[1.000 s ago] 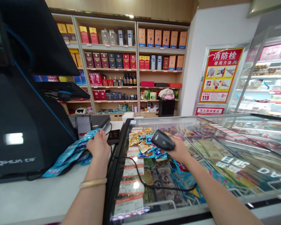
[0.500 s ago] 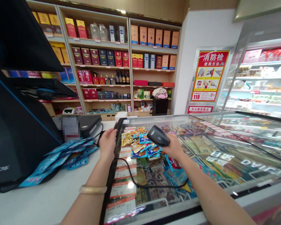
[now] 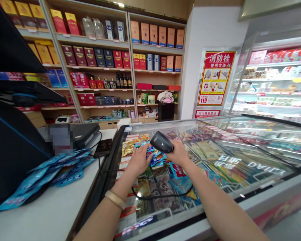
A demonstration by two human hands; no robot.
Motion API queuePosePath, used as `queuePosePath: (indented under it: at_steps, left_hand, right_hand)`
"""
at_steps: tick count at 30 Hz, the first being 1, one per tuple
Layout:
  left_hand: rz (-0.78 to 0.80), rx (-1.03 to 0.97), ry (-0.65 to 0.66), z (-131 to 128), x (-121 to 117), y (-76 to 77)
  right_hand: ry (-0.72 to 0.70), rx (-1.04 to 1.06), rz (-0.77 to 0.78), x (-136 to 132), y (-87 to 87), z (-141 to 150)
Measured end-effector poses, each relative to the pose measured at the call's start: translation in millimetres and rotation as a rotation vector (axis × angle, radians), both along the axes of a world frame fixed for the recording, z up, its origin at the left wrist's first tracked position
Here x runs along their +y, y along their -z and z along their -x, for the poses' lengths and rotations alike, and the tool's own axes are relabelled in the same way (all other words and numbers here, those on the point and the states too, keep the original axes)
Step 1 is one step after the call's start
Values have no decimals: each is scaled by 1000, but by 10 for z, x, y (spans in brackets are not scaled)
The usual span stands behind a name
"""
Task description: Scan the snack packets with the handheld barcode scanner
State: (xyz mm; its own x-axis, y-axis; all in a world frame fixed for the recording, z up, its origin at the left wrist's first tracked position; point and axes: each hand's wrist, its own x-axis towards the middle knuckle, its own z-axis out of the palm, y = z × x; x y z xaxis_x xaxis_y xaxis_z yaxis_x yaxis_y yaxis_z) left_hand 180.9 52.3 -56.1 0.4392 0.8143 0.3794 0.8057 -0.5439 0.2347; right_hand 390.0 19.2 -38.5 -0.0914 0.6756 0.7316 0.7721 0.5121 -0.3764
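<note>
My right hand (image 3: 178,153) grips a black handheld barcode scanner (image 3: 162,142), its head pointing left over a pile of small snack packets. The pile of blue, gold and orange packets (image 3: 157,159) lies on the glass top of a chest freezer (image 3: 163,125). Over the pile's left side, my left hand (image 3: 139,158) reaches with its fingers stretched out and apart, touching or just above the packets. A red and blue packet (image 3: 177,170) lies below the scanner. The scanner's black cable (image 3: 163,196) loops across the glass.
On the white counter (image 3: 62,207) at left lie a strip of blue packets (image 3: 62,170) and a dark phone-like slab (image 3: 103,147). A black checkout terminal (image 3: 12,144) stands there. Shelves of boxes (image 3: 97,58) line the back; a lit refrigerated cabinet (image 3: 276,80) stands at right.
My left hand has moved right from the counter's edge onto the packet pile, leaving the dark slab in plain view. The scanner stays over the pile. The whole view has shifted slightly.
</note>
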Motion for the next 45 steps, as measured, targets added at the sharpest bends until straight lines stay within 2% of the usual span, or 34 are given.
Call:
queuePosePath:
  at_steps: [7,11,14,17,20,23,25,28,35,45]
  left_hand:
    - [-43,67,-2,43,-162,-197]
    - [-18,-50,-18,145,-162,-252]
    - [-24,-334,-156,281,-88,-286]
    - [82,-755,-290,403,6,-298]
    - [243,-1220,-298,463,88,-273]
    - [275,-1476,-242,472,145,-230]
    - [206,-1500,-198,464,157,-209]
    - [124,-1425,-149,435,130,-206]
    - [129,-1318,-136,348,34,-212]
    - [62,-1269,-172,349,42,-204]
  right_hand:
    - [-19,6,37,-11,-15,7]
    - [-4,4,38,-2,-5,8]
    - [-12,-2,24,9,-2,6]
    - [-19,-16,23,13,-6,7]
    - [-25,-22,29,6,-14,12]
    - [-41,-7,27,-4,-25,20]
    - [-45,-16,28,-11,-32,34]
    - [-72,-54,41,-31,-38,83]
    - [-211,-117,92,-110,-44,219]
    - [-223,-102,110,-141,-70,248]
